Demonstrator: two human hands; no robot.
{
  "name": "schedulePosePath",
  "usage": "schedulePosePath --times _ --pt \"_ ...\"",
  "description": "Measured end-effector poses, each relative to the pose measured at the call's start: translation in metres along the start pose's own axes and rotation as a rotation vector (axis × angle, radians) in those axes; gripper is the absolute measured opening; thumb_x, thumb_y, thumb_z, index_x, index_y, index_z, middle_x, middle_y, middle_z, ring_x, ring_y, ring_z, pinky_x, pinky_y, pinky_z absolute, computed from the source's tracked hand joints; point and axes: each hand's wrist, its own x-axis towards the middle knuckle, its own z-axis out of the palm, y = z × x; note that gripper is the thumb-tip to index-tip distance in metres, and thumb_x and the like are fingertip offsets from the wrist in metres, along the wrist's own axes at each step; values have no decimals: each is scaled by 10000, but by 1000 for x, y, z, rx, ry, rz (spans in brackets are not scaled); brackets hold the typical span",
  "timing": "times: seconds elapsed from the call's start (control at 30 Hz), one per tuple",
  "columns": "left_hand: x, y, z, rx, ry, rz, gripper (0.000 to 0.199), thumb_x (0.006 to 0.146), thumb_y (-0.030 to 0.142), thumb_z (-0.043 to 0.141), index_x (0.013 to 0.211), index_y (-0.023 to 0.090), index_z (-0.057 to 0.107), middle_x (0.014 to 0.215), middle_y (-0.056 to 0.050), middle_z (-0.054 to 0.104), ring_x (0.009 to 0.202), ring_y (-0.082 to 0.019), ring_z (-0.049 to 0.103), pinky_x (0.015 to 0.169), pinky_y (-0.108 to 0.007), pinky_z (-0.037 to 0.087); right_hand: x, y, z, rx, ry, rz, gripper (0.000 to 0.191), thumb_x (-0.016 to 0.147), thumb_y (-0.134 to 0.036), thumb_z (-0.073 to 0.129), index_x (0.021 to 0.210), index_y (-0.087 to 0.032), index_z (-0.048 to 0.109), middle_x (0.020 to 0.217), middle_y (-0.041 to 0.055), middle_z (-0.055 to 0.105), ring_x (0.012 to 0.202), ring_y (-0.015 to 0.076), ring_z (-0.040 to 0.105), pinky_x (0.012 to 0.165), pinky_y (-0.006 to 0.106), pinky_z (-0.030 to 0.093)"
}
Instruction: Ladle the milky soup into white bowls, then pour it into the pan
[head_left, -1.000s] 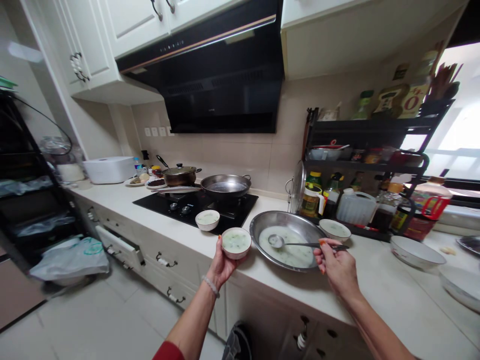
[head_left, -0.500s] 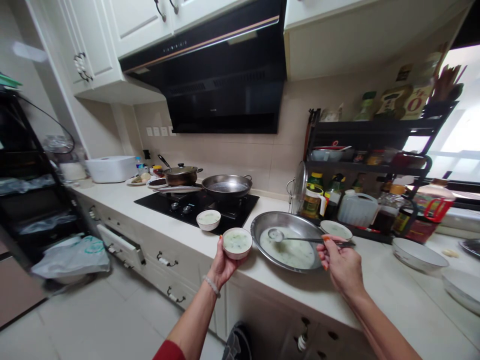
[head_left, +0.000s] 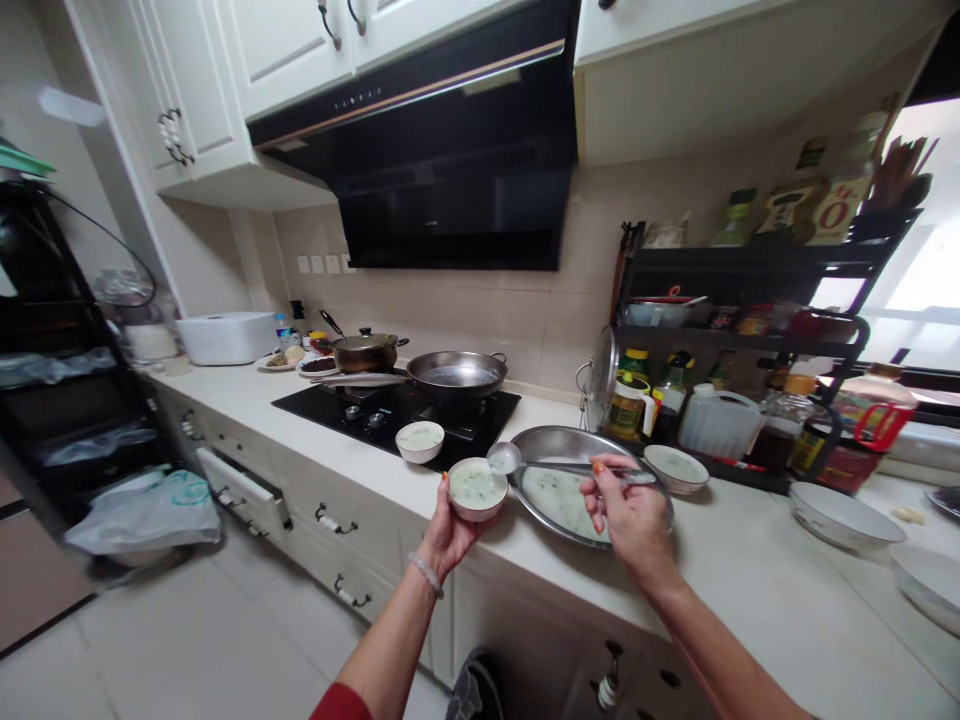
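My left hand (head_left: pixel 448 540) is wrapped round a small white bowl (head_left: pixel 478 488) of pale soup with green bits, held just off the counter's front edge. In my right hand (head_left: pixel 622 505) is the handle of a metal ladle (head_left: pixel 555 467). The ladle's head is at the right rim of the held bowl; whether it touches the rim I cannot tell. Beneath the ladle stands a wide steel basin (head_left: pixel 652 490) with more of the same soup. A filled bowl (head_left: pixel 420 440) sits by the stove edge, and another filled bowl (head_left: pixel 676 468) is right of the basin.
A frying pan (head_left: pixel 457 375) and a lidded pot (head_left: pixel 365 350) stand on the black stove (head_left: pixel 352 405). White bowls (head_left: pixel 846 517) are on the counter at right, near a rack (head_left: pixel 742 335) of bottles. One drawer (head_left: pixel 241 487) below is pulled out.
My right hand has moved left with the ladle, whose head has gone from over the basin's soup to the rim of the held bowl. My left hand has hardly moved.
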Motion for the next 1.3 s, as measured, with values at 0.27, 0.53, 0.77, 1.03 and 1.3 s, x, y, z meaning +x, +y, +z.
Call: schedulePosePath --times 0.27,0.53,0.77,1.03,1.3 --pt "1 0 1 -12 21 -3 697 929 609 451 1487 198 381 1317 -187 620 1123 -344 639 898 -493 533 -28 26 -5 -236 -291 -222 297 904 -461 596 1040 -219 702 770 76 683 569 171 625 401 243 487" --pt "0 2 3 -34 37 -9 687 918 600 486 1483 221 393 1299 -168 635 1166 -348 619 963 -524 494 -29 15 -13 -105 -35 -125 414 823 -584 664 978 -200 661 658 42 653 471 151 570 343 239 455" --pt "-1 6 2 -13 68 23 609 946 494 510 1485 238 391 1277 -143 656 1164 -325 623 990 -540 478 -23 14 -43 50 208 -8 512 712 -588 782 980 -182 623 657 25 650 481 141 567 340 220 439" --pt "-14 11 10 44 84 12 552 971 435 477 1479 239 384 1312 -162 623 1178 -359 609 961 -603 484 -25 13 -64 141 319 43 586 599 -576 859 965 -183 626 629 13 652 485 129 562 354 197 428" --pt "-18 21 8 86 31 -18 569 972 376 494 1500 232 337 1374 -186 578 1219 -396 578 971 -669 454 -26 11 -77 182 363 63 612 554 -561 886 966 -187 629 607 15 658 481 125 557 355 180 410"
